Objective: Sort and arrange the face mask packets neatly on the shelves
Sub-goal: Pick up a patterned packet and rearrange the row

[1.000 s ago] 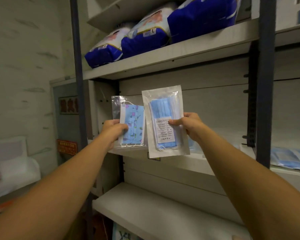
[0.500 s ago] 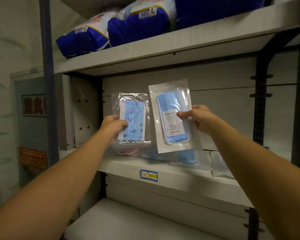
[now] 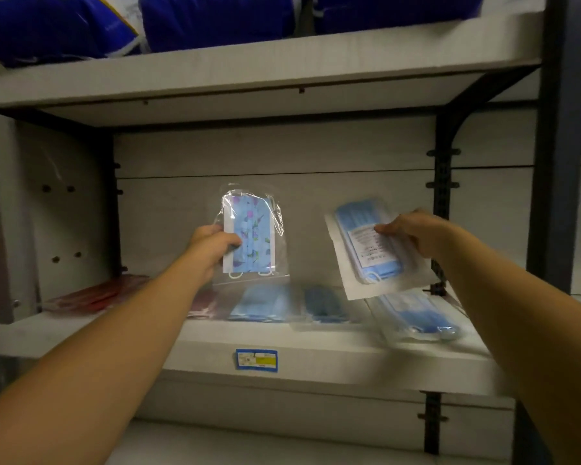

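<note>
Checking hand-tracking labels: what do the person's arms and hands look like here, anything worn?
Both forearms are bare to the frame edge: no sleeves in view. The left hand and right hand show no gloves, and no watch, bracelet or ring can be seen. No markings stand out; the picture is dim and slightly blurred.

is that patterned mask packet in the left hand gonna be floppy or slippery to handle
Probably floppy: the patterned mask packet is a thin clear bag, crinkled at its top. Likely slippery, since the film is glossy and catches glare. It seems light: the left hand holds it upright by one edge alone.
</note>
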A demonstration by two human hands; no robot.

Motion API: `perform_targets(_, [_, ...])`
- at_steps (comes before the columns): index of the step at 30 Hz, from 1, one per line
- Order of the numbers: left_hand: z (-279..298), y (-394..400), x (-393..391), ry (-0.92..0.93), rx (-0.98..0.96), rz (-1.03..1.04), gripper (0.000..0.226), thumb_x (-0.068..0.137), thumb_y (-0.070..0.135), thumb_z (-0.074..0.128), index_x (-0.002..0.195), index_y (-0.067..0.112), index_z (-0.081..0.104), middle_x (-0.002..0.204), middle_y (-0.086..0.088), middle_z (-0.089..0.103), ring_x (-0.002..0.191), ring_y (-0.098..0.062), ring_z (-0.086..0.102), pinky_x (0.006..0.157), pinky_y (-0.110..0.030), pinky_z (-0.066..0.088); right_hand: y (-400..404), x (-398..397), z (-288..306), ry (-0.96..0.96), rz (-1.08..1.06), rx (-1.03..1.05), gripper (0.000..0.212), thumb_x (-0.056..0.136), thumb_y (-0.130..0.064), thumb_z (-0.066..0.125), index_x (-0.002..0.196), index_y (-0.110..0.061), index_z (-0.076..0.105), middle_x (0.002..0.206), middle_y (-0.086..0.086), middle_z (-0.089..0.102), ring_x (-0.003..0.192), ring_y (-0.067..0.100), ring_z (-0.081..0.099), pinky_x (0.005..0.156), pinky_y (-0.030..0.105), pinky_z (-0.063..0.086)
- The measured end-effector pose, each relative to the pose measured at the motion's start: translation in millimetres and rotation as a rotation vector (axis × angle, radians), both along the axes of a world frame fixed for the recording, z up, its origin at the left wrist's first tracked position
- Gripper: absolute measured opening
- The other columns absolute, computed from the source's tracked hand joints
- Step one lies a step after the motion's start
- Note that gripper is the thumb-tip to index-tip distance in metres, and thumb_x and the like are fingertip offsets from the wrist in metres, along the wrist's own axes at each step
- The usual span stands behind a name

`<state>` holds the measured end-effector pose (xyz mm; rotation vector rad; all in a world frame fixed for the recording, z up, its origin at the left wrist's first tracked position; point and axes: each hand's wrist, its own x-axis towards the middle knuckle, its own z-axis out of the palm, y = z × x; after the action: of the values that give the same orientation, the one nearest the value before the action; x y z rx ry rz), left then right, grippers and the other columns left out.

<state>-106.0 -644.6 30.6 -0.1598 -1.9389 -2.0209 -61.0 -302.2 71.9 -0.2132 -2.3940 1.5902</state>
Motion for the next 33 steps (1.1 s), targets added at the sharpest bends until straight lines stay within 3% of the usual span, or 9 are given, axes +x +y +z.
perform_targets(3, [0.6,-2.8,-5.9,0.003,-0.01,-0.023,0.024,0.088,-0.011,0.059,0.095,0.01,0.069,0.085,-0.009,0.071,0.073,-0.024,0.07,0.047,-0.032,0.059,7.3,0.5,-7.6,-0.06,-0.112,0.129,0.027,0.09,-0.023,0.075,0.098,-0.004,0.058,0.103,0.021,0.07,0.101,0.038,0.068,0.099,0.051,0.052])
perform_targets(6, [4.4,-8.6,-9.0,0.011,-0.011,-0.022,0.027,0.088,-0.011,0.06,0.087,0.015,0.068,0.085,-0.008,0.071,0.073,-0.023,0.069,0.044,-0.03,0.058,14.2,-5.5,-19.6,-0.114,-0.182,0.178,0.024,0.092,-0.022,0.074,0.089,-0.003,0.059,0.104,0.021,0.07,0.101,0.036,0.068,0.095,0.044,0.054])
perform_targets(10, [7.5,-14.7,-11.3,0.01,-0.014,-0.028,0.028,0.089,-0.01,0.061,0.087,0.017,0.066,0.087,-0.006,0.07,0.076,-0.023,0.069,0.043,-0.029,0.057,25.4,-10.4,-33.1,-0.225,-0.203,0.149,0.018,0.092,-0.012,0.072,0.092,0.003,0.063,0.094,0.021,0.072,0.091,0.036,0.07,0.091,0.045,0.054])
perform_targets(15, [5.1,-21.3,-13.2,0.001,-0.037,-0.017,0.025,0.088,-0.008,0.064,0.09,0.017,0.066,0.089,-0.006,0.071,0.078,-0.022,0.07,0.05,-0.031,0.06,33.2,-15.8,-48.5,-0.388,-0.22,0.362,0.025,0.094,-0.015,0.069,0.111,0.004,0.063,0.12,0.021,0.068,0.113,0.037,0.064,0.106,0.047,0.047])
perform_targets(18, [1.6,-24.9,-14.8,-0.003,-0.048,-0.01,0.024,0.088,-0.008,0.065,0.093,0.016,0.067,0.09,-0.006,0.072,0.08,-0.022,0.071,0.061,-0.035,0.06,27.9,-8.2,-51.6,-0.45,-0.234,0.662,0.039,0.1,-0.022,0.062,0.129,0.002,0.057,0.119,0.01,0.058,0.113,0.027,0.059,0.094,0.031,0.044])
perform_targets(21, [-0.1,-26.0,-15.3,-0.003,-0.052,-0.016,0.024,0.088,-0.007,0.064,0.091,0.016,0.067,0.091,-0.006,0.072,0.08,-0.023,0.071,0.064,-0.036,0.06,23.3,1.6,-54.6,-0.436,-0.242,0.677,0.045,0.102,-0.028,0.059,0.136,0.002,0.052,0.114,0.008,0.05,0.102,0.022,0.05,0.084,0.027,0.038])
perform_targets(28, [-5.3,-20.8,-14.4,-0.002,-0.072,-0.035,0.025,0.088,-0.007,0.065,0.093,0.017,0.066,0.092,-0.007,0.072,0.084,-0.026,0.071,0.066,-0.038,0.06,22.2,2.3,-64.1,-0.442,-0.204,0.829,0.047,0.102,-0.034,0.057,0.136,-0.001,0.055,0.11,0.007,0.049,0.098,0.021,0.047,0.076,0.025,0.042])
perform_targets(31, [-6.9,-22.3,-16.8,-0.006,-0.074,-0.034,0.024,0.088,-0.006,0.066,0.097,0.016,0.067,0.096,-0.008,0.072,0.088,-0.028,0.071,0.071,-0.042,0.061,14.4,10.4,-61.0,-0.417,-0.221,0.802,0.03,0.1,-0.027,0.062,0.119,-0.004,0.059,0.1,0.008,0.053,0.095,0.023,0.049,0.069,0.025,0.045])
perform_targets(33, [-8.1,-24.2,-18.5,-0.007,-0.073,-0.027,0.023,0.087,-0.006,0.066,0.095,0.015,0.067,0.095,-0.008,0.072,0.087,-0.028,0.071,0.073,-0.042,0.061,14.0,8.8,-60.8,-0.423,-0.218,0.874,0.034,0.103,-0.031,0.056,0.124,-0.004,0.059,0.09,0.005,0.051,0.09,0.021,0.05,0.078,0.025,0.046])
